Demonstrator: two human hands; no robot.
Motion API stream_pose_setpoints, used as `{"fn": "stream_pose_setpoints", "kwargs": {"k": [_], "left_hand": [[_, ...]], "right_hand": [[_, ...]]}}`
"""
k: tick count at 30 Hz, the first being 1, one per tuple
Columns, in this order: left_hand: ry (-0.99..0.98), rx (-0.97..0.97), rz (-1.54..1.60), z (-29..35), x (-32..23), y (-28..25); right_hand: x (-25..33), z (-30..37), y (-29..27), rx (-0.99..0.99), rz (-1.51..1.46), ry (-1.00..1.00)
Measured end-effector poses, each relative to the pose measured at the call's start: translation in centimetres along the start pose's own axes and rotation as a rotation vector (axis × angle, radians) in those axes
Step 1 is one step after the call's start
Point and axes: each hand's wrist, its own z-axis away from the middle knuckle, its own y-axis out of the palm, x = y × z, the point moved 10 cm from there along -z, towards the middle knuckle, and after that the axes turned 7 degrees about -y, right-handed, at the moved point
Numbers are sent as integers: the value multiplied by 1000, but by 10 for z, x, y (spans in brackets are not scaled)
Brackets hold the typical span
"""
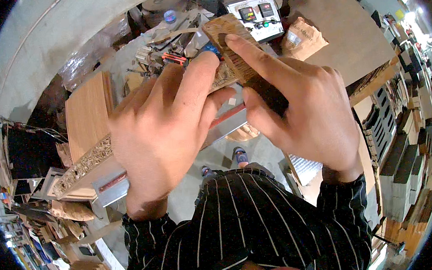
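My right hand (310,102) grips a worn brown wooden block (242,54). Its index finger lies stretched along the block's top, and the thumb is bent at the near side. Close beside it, my left hand (159,124) is closed, fingers bent and thumb toward the block. Between its index finger and thumb shows a small part of a piece of board (225,78), rough and tan, close against the block; the rest is hidden behind my hand. Below both hands runs a metal edge with a red stripe (227,118).
Tools and scraps, including an orange-red tool (174,58), clutter the bench beyond. A control box (255,17) with lit displays stands behind, beside a brown paper bag (304,39). Wood-faced chipboard (89,107) is at the left. Stacked boards (404,176) line the right.
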Motion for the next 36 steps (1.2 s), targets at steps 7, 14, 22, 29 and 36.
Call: {"fn": "stream_pose_setpoints", "kwargs": {"k": [7, 14, 22, 29, 36], "left_hand": [[95, 14, -135, 6, -10, -1], [240, 59, -185, 14, -11, 5], [337, 99, -206, 10, -14, 2], [238, 177, -144, -2, -9, 8], [211, 212, -144, -10, -4, 12]], "right_hand": [[-34, 20, -17, -334, -89, 171], [-54, 38, -14, -313, -219, 236], [-79, 46, 12, -266, -377, 286], [-82, 42, 17, -303, -466, 187], [-54, 24, 0, -360, -298, 2]]}}
